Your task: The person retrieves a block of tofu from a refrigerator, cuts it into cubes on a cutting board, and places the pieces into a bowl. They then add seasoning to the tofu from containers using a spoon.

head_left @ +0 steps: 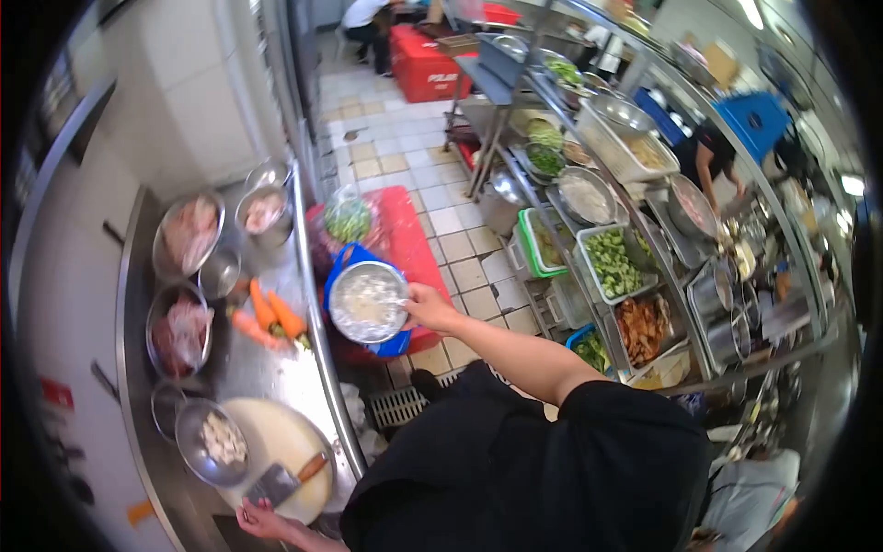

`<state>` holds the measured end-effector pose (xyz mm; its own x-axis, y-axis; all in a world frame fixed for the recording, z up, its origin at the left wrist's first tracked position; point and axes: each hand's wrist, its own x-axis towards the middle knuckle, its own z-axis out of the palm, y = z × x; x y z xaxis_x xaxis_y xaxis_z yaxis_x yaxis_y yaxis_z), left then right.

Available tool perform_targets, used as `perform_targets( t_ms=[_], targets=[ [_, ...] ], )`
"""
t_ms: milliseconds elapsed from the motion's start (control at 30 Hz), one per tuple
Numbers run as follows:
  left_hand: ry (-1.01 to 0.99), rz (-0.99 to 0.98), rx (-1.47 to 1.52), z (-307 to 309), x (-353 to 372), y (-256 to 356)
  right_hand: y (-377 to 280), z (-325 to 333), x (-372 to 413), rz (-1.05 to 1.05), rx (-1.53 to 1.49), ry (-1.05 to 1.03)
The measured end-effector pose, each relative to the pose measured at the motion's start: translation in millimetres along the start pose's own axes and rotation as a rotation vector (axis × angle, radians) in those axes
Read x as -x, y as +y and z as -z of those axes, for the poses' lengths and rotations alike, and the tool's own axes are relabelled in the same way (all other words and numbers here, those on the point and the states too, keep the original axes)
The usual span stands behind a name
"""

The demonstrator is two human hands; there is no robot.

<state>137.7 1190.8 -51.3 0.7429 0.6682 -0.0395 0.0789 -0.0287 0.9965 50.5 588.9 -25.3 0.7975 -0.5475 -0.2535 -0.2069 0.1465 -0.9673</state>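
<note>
Head view: the right hand point(428, 308) reaches out from the black sleeve and closes its fingers on the rim of a steel bowl point(366, 302) of cloudy, whitish contents. It holds the bowl above a blue tub point(397, 344) that stands on the floor against a red crate point(409, 230), just off the edge of the steel counter point(262, 373).

The left hand point(262, 520) lies low in the frame at the rim of the round chopping board point(276, 432), touching or just beside the cleaver point(276, 483) — whether it grips the blade I cannot tell.

On the board a small bowl point(212, 442) already holds pale cut pieces. The carrots point(274, 313) lie whole, so by my reading the cutting is only partly done. Bowls of raw meat point(189, 230) stand behind them — untouched.
</note>
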Motion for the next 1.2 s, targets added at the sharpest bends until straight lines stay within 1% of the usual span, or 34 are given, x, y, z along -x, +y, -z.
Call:
perform_targets(
  t_ms=[67,100,133,167,200,267,300,333,400,433,467,533,567,600,633,667,700,733,767,800,833,867,933,967,1000,1067,1100,1133,1167,1200],
  targets=[
    [-0.122,-0.169,0.004,1.1,-29.5,-35.8,6.4,78.0,7.6,-0.102,0.014,0.123],
    [-0.141,-0.177,0.01,-12.3,-22.7,-26.3,5.7,108.1,15.9,-0.078,-0.115,0.241],
    [-0.073,-0.349,-0.145,-31.1,2.6,8.3,5.6,139.2,25.6,-0.05,-0.243,0.357],
    [0.001,-0.522,-0.299,-47.8,26.9,35.9,2.6,171.1,35.7,-0.015,-0.3,0.442],
    [-0.013,-0.529,-0.285,-65.3,47.4,50.6,-3.1,205.0,44.9,0.023,-0.359,0.525],
    [-0.153,-0.526,-0.131,-102.0,89.8,67.8,-26.4,275.6,74.2,0.133,-0.433,0.593],
    [-0.268,-0.318,-0.019,-118.6,112.8,66.6,-38.5,315.6,91.4,0.192,-0.451,0.609],
    [-0.28,-0.314,-0.005,-140.3,134.6,58.4,-53.8,356.8,108.4,0.252,-0.462,0.621],
    [-0.364,-0.238,-0.036,-195.4,174.2,32.8,-116.5,416.4,151.6,0.356,-0.428,0.782],
    [-0.452,-0.249,0.001,-219.9,192.5,10.7,-127.0,463.5,164.6,0.425,-0.413,0.866],
    [-0.509,-0.197,-0.009,-246.2,242.6,32.9,-132.0,507.8,182.6,0.486,-0.406,0.953],
    [-0.625,-0.109,-0.005,-293.4,318.7,46.9,-160.3,585.5,217.4,0.607,-0.377,1.06],
    [-0.621,-0.104,0.005,-320.5,342.3,41.4,-170.3,626.6,223.9,0.66,-0.34,1.112],
    [-0.736,-0.18,0.059,-342.7,362.6,30.5,-181.4,664.5,229.3,0.705,-0.296,1.158],
    [-0.844,-0.249,0.108,-354.6,385.4,24.7,-193.7,698.7,228.5,0.7,-0.277,1.139],
    [-0.873,-0.228,0.05,-364.0,413.2,41.7,-207.3,732.5,220.8,0.722,-0.317,1.175],
    [-0.918,-0.319,0.006,-372.1,439.7,62.5,-221.3,766.4,209.1,0.744,-0.36,1.204],
    [-0.961,-0.414,-0.044,-378.5,459.4,81.6,-233.3,802.8,199.1,0.737,-0.348,1.17],
    [-0.93,-0.402,-0.051,-385.5,471.1,96.4,-242.8,838.8,186.8,0.702,-0.277,1.123],
    [-0.978,-0.463,-0.109,-396.3,477.6,110.7,-249.6,864.0,165.9,0.672,-0.215,1.081],
    [-1.034,-0.531,-0.168,-410.4,479.7,119.0,-263.2,875.8,143.2,0.676,-0.269,1.059],
    [-1.021,-0.54,-0.166,-426.7,478.1,119.0,-280.9,878.0,123.1,0.681,-0.28,1.048],
    [-0.996,-0.469,-0.175,-462.8,472.1,110.5,-318.6,879.1,83.2,0.503,-0.286,0.998],
    [-0.968,-0.43,-0.179,-483.5,472.5,107.6,-329.9,885.5,58.7,0.469,-0.159,1.0],
    [-0.949,-0.413,-0.18,-507.1,470.3,101.3,-344.2,893.1,36.2,0.47,-0.155,1.006],
    [-0.945,-0.348,-0.12,-561.2,467.6,86.7,-379.1,894.2,-9.8,0.3,-0.078,0.955],
    [-0.961,-0.351,-0.129,-592.1,462.7,75.3,-386.8,914.2,-27.4,0.229,-0.095,0.893],
    [-0.981,-0.357,-0.135,-626.5,462.7,75.3,-396.2,913.4,-44.8,0.231,-0.104,0.913],
    [-0.966,-0.395,-0.195,-660.7,464.8,76.4,-409.4,912.5,-60.7,0.196,0.023,0.92],
    [-0.986,-0.395,-0.187,-692.3,466.6,77.0,-423.6,914.2,-75.6,0.158,0.156,0.923]
  ],
)
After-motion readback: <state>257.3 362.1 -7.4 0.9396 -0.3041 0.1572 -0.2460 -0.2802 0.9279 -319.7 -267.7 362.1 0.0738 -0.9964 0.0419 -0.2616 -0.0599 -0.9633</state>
